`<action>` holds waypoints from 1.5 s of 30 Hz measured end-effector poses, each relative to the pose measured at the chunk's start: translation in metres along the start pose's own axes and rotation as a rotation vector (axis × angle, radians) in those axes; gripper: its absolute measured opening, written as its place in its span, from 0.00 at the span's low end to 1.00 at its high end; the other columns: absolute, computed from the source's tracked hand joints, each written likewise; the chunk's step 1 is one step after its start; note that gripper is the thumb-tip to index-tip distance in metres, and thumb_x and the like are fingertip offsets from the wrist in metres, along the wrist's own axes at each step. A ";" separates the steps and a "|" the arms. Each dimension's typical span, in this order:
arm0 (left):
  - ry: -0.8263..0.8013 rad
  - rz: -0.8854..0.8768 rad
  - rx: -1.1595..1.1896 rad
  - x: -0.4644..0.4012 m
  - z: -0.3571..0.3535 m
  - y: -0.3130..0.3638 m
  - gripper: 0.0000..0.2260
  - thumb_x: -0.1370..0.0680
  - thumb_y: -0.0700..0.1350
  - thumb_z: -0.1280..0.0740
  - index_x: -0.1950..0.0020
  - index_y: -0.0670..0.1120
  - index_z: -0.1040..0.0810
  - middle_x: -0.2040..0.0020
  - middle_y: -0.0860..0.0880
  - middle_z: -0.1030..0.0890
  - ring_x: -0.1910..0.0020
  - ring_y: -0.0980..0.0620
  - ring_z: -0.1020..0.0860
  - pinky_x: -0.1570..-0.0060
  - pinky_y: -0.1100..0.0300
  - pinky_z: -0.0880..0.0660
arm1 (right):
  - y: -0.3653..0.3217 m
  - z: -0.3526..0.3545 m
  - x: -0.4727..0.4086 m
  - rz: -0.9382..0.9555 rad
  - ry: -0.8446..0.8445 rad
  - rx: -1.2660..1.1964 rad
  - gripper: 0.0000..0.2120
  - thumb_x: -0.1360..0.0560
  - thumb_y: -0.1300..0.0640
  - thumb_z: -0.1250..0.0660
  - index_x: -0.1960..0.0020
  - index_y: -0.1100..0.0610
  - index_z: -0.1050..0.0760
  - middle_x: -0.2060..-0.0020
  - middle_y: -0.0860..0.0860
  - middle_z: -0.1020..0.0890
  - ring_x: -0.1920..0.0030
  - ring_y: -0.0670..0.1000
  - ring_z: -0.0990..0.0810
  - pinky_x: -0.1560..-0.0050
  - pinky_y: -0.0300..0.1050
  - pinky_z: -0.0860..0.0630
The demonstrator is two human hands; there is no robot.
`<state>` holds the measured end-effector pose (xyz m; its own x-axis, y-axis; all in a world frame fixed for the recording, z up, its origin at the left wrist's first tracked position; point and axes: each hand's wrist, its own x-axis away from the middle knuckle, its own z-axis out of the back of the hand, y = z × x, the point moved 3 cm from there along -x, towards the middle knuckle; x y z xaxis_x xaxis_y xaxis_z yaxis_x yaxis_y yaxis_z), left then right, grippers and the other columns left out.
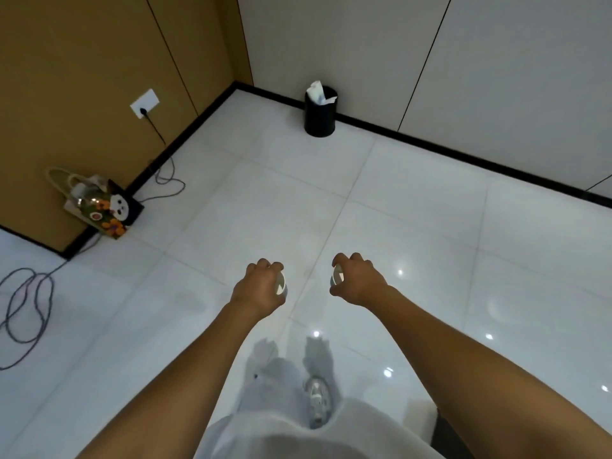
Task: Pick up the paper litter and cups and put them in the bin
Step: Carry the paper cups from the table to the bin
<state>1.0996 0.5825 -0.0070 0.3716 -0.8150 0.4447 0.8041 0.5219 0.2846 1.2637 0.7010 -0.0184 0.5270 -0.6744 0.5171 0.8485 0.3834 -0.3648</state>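
Left hand (261, 286) grips a paper cup (280, 288); right hand (356, 281) grips another cup (337, 279), both held over white tile floor (414, 233). Black bin (320, 115) w/ paper (318, 92) sits far off by white wall (364, 44). Tote bag (99, 205) & cable (26, 313) near brown wall (82, 61).

left cup (280, 287): mostly hidden inside the left hand (260, 286); only the rim and a sliver of wall show.
right cup (337, 278): largely covered by the right hand (356, 279).
bin (320, 111): inside hidden below the white paper (318, 92).
cable (26, 309): cut off at the left edge.
shoe (317, 404): blurred, partly behind clothing.
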 end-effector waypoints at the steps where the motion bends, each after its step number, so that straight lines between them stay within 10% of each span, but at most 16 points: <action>1: -0.006 -0.001 -0.005 -0.022 0.011 0.000 0.26 0.25 0.48 0.33 0.28 0.50 0.36 0.32 0.49 0.33 0.33 0.47 0.36 0.45 0.53 0.27 | -0.004 0.012 -0.020 -0.001 -0.002 0.002 0.26 0.28 0.52 0.31 0.32 0.51 0.35 0.41 0.54 0.31 0.40 0.57 0.32 0.48 0.50 0.25; 45: 0.018 -0.067 -0.001 -1.012 0.493 0.039 0.24 0.25 0.48 0.33 0.31 0.48 0.35 0.34 0.46 0.33 0.35 0.46 0.34 0.44 0.54 0.26 | -0.119 0.566 -0.950 -0.009 0.024 0.030 0.28 0.29 0.51 0.29 0.33 0.53 0.35 0.40 0.56 0.30 0.39 0.60 0.28 0.43 0.50 0.26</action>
<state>0.5257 1.5520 -0.0274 0.3254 -0.8523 0.4096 0.8278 0.4661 0.3121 0.6890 1.6530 -0.0275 0.5181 -0.6927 0.5018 0.8546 0.3955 -0.3365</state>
